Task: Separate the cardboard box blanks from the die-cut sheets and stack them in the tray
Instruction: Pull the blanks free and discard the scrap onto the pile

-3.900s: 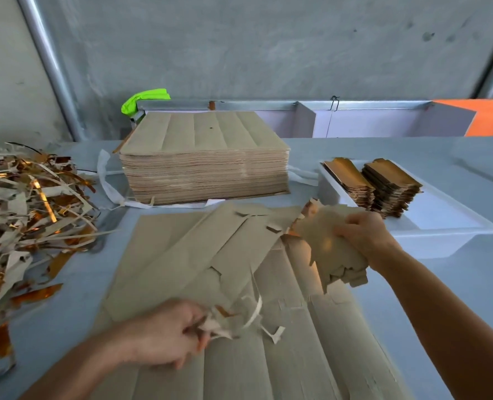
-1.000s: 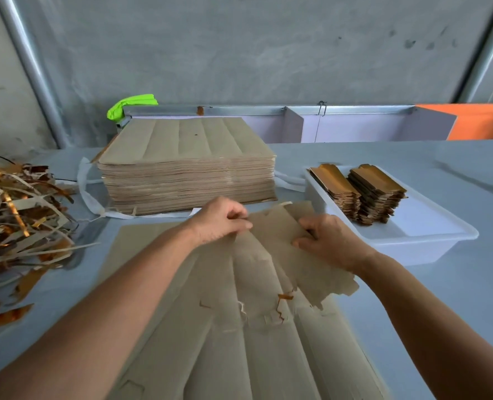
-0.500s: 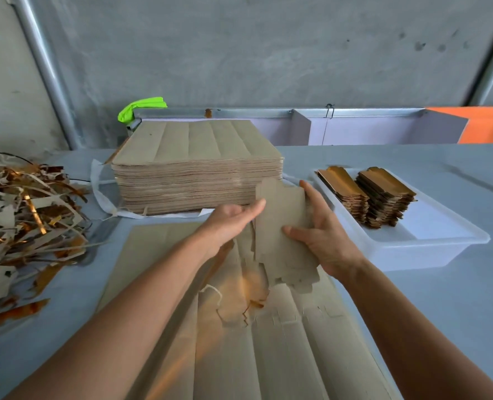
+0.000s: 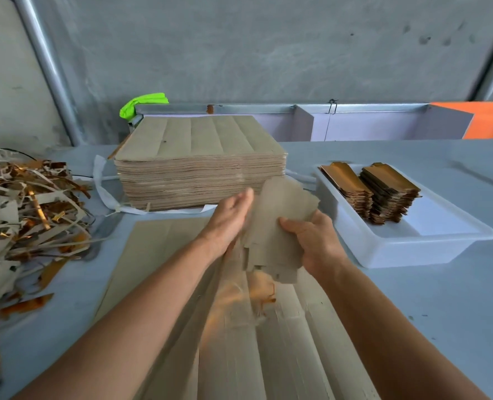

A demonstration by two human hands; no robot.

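Observation:
My right hand (image 4: 311,241) grips a small bundle of separated box blanks (image 4: 277,223), grey side up, held above the table. The straight fingers of my left hand (image 4: 230,217) press flat against the bundle's left edge. Below them lies the die-cut sheet (image 4: 158,255), partly torn, with gold showing through the gaps. A white tray (image 4: 412,252) sits to the right and holds two stacks of gold-faced blanks (image 4: 384,194).
A tall stack of uncut sheets (image 4: 199,168) stands behind my hands. A heap of cardboard and gold scrap strips (image 4: 22,215) covers the table's left side. A low metal rail and an orange panel (image 4: 488,119) run along the back wall.
The bundle of blanks has risen slightly and tilted right. My left hand stays flat against its left edge while my right hand keeps its grip.

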